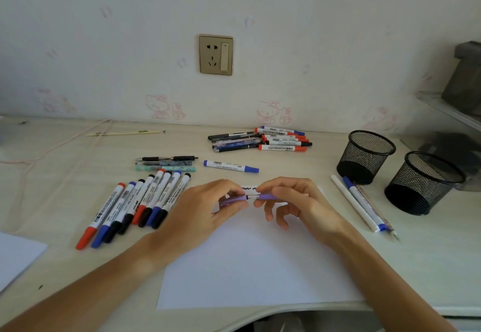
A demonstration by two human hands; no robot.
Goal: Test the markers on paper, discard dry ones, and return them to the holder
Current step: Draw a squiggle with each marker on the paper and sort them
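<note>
Over a white sheet of paper, my left hand pinches a purple pen cap. My right hand pinches the purple pen body, whose silver tip points into the cap. Dark scribbles show on the paper behind my fingers. Several whiteboard markers lie in a row to the left. One blue marker lies alone beyond my hands. Two black mesh holders stand empty at the right.
A pile of pens and markers lies near the wall. Three pens lie left of centre. A few pens lie beside the holders. Another sheet lies at the left edge, and a pink cable at the far left.
</note>
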